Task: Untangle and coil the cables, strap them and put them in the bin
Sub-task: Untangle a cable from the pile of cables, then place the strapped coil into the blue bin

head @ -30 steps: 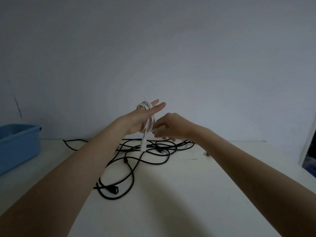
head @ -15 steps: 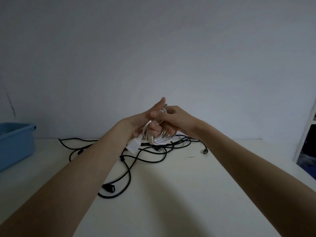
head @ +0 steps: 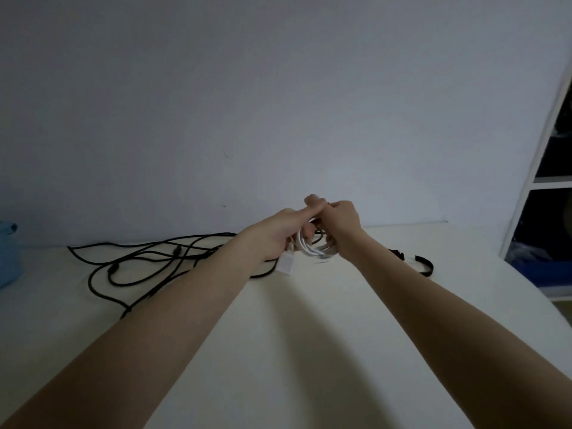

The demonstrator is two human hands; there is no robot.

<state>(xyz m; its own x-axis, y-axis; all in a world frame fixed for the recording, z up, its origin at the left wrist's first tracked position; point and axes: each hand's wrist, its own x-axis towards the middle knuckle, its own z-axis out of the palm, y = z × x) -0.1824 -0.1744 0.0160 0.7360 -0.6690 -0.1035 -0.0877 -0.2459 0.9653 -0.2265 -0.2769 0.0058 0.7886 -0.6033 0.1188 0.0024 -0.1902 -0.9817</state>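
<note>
A small coil of white cable (head: pixel 314 249) hangs between both hands above the far middle of the white table (head: pixel 278 351). My left hand (head: pixel 283 230) grips the coil from the left, and a white plug (head: pixel 286 263) dangles under it. My right hand (head: pixel 339 224) is closed on the coil from the right, its fingers touching the left thumb. A tangle of black cables (head: pixel 148 261) lies on the table to the left, partly behind my left forearm. Black straps (head: pixel 422 263) lie on the table behind my right forearm. A corner of the blue bin (head: pixel 6 255) shows at the left edge.
A plain wall rises right behind the table's far edge. A white shelf frame (head: pixel 532 187) with dark compartments stands at the right, and something blue sits in its lower part.
The white coil has come off my left hand's fingers and both hands have dropped lower, toward the table. The view has swung right, so the bin slid to the left edge and the straps appeared.
</note>
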